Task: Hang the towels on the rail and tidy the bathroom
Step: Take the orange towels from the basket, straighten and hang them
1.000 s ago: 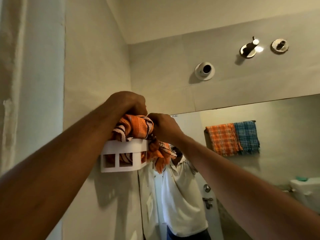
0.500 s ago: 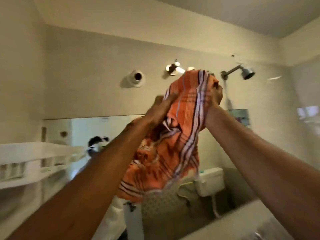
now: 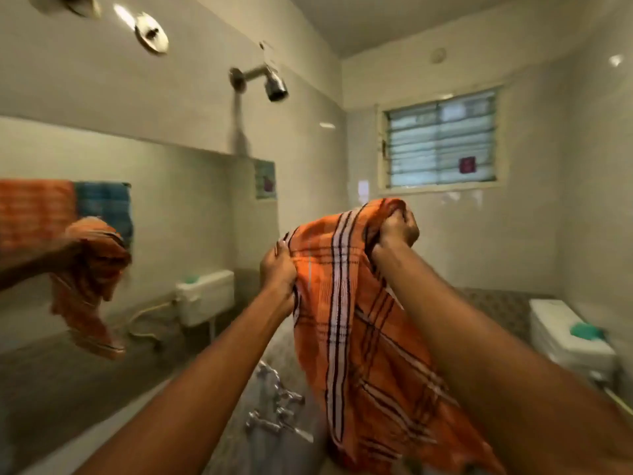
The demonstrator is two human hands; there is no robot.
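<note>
An orange towel (image 3: 356, 323) with white and dark stripes hangs in front of me, held up by both hands. My left hand (image 3: 278, 269) grips its left top edge. My right hand (image 3: 397, 231) is bunched on its upper right corner, a little higher. The cloth drapes down between my forearms. On the left, the wall mirror (image 3: 178, 207) reflects an orange checked towel (image 3: 34, 210) and a blue checked towel (image 3: 102, 204) hanging side by side on a rail. The real rail is out of view.
A shower head (image 3: 274, 84) juts from the wall above the mirror. A louvred window (image 3: 442, 145) is in the far wall. A white toilet cistern (image 3: 568, 337) with a green item on top stands at the right. Chrome taps (image 3: 277, 406) sit below my arms.
The towel came out of the white wall shelf at the left. I have turned right toward the window, and both hands now hold the towel lower and spread wider.
</note>
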